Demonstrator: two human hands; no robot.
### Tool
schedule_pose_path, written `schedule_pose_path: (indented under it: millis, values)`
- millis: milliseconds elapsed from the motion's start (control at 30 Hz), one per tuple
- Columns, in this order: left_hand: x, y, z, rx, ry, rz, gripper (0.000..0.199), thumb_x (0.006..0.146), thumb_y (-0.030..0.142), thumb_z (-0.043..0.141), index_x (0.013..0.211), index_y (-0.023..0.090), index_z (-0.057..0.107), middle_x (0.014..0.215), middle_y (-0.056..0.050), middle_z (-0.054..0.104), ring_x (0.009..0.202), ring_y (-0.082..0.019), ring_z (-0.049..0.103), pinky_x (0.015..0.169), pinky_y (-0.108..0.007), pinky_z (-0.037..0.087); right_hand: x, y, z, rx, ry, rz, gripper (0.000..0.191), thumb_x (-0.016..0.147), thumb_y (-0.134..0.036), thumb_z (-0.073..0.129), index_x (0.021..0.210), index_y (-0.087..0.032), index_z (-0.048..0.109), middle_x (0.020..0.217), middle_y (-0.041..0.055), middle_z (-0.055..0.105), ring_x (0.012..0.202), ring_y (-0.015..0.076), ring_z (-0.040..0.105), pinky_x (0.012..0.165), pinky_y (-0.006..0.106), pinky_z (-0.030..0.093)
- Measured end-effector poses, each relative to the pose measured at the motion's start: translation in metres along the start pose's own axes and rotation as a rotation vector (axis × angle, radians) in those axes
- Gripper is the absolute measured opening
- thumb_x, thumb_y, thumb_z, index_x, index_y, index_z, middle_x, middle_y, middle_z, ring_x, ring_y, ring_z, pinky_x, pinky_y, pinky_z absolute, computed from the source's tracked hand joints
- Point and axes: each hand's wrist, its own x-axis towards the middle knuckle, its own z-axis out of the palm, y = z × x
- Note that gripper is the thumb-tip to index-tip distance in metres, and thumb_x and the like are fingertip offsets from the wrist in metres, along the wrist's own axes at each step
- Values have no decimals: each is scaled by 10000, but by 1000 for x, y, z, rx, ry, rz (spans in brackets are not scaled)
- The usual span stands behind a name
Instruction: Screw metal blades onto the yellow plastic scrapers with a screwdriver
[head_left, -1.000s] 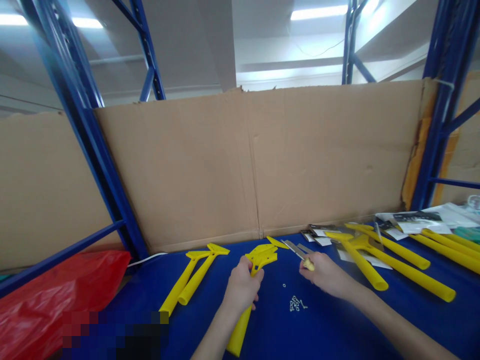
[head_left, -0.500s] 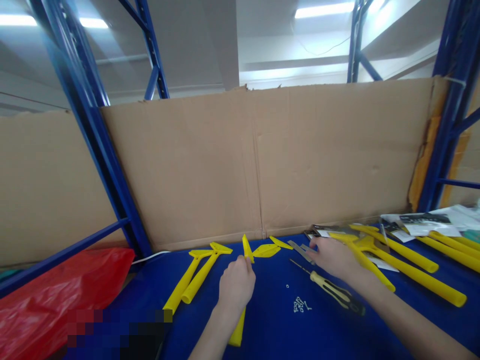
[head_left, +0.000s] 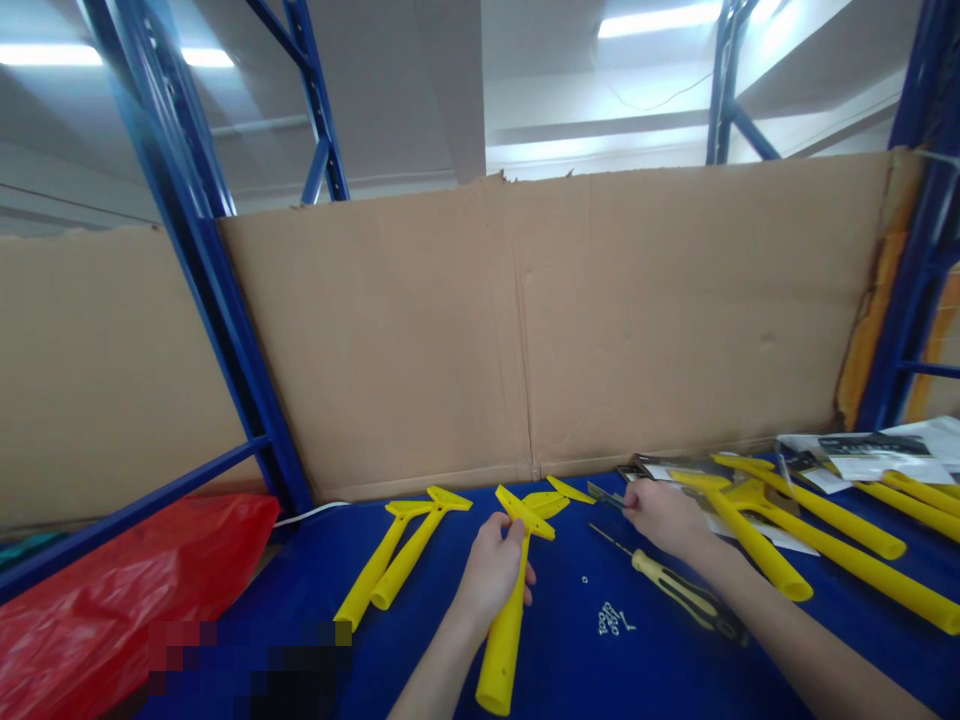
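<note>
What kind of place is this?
Probably a small assembly bench in a workshop or warehouse: blue rack frame, cardboard backing, and loose small hardware beside a screwdriver and yellow tool handles.

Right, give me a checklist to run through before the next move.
1. Yellow tool held by the left hand: ok, fingers around it just below its head.
2. Metal blade gripped by the right hand: cannot tell; the fingers are at its end, but their hold is unclear.
3. Screwdriver put down: ok, it lies on the blue table.
4. Small metal parts all together: not ok; one ring lies apart from the pile.
5. Ring undamaged: cannot tell, too small.
</note>
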Motion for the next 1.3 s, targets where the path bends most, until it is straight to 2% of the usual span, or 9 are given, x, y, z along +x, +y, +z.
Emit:
schedule_pose_path:
  millis: [167, 333, 433, 600, 800, 967, 1067, 1167, 1300]
  values:
    - [3, -6, 2, -4, -21, -40, 238, 933, 329, 287, 994, 173, 457, 452, 35, 518, 319, -116, 460, 334, -187, 335, -2, 10, -7, 223, 102, 71, 179, 724, -258, 640, 553, -211, 618, 586, 44, 652, 660, 227, 615, 557, 284, 329]
    - [1, -8, 3, -83, -48, -37, 228, 926, 349, 293, 980, 183, 440, 493, 15, 549, 336, -118, 476, 332, -188, 335, -2, 15, -7, 589, 168, 131, 167, 773, -294, 569, 653, -196, 630, 666, 56, 689, 597, 182, 608, 521, 260, 398]
    - [-3, -5, 4, -192, -78, -50, 183, 912, 338, 316, 951, 196, 425, 577, -3, 593, 369, -123, 511, 343, -203, 377, -8, 9, -7, 825, 113, 132, 192, 802, -336, 529, 778, -177, 633, 708, 69, 709, 499, 139, 584, 456, 239, 412]
    - [-7, -3, 9, -344, -129, -30, 172, 865, 355, 387, 941, 205, 422, 603, 6, 587, 388, -135, 533, 332, -218, 407, -23, -14, -9, 1345, -123, 134, 178, 670, -282, 689, 798, -164, 651, 624, 20, 684, 444, 89, 536, 414, 189, 364]
    - [-12, -1, 14, -377, -174, 88, 311, 828, 338, 407, 1104, 207, 344, 520, 32, 561, 332, -124, 474, 294, -187, 372, -32, -33, -4, 1375, -226, 86, 296, 581, -343, 762, 793, -153, 682, 562, 1, 668, 403, 87, 526, 375, 185, 335]
    - [-18, 1, 16, -407, -203, 139, 455, 793, 276, 437, 1197, 235, 231, 637, 31, 607, 314, -111, 466, 270, -189, 369, -34, -38, 3, 1399, -182, 100, 379, 590, -397, 761, 871, -146, 722, 493, -29, 597, 355, 67, 440, 333, 184, 263]
    - [-21, 0, 18, -425, -231, 133, 446, 798, 257, 426, 1195, 242, 224, 672, 28, 609, 323, -106, 480, 268, -183, 373, -35, -40, 5, 1454, -120, 84, 411, 577, -369, 774, 914, -137, 740, 473, -42, 544, 386, 71, 409, 356, 204, 300]
    - [-24, 1, 21, -471, -267, 125, 440, 802, 235, 419, 1190, 242, 211, 693, 25, 609, 359, -111, 514, 283, -187, 402, -37, -45, 7, 1334, -51, -41, 330, 622, -396, 736, 819, -133, 764, 479, -32, 517, 412, 85, 422, 395, 232, 342]
    - [-27, 3, 24, -552, -273, 117, 417, 785, 191, 421, 1143, 232, 211, 690, 25, 599, 425, -129, 550, 296, -203, 440, -43, -50, 12, 1116, 103, -272, 218, 709, -364, 658, 740, -180, 771, 664, 21, 582, 581, 141, 557, 524, 268, 444]
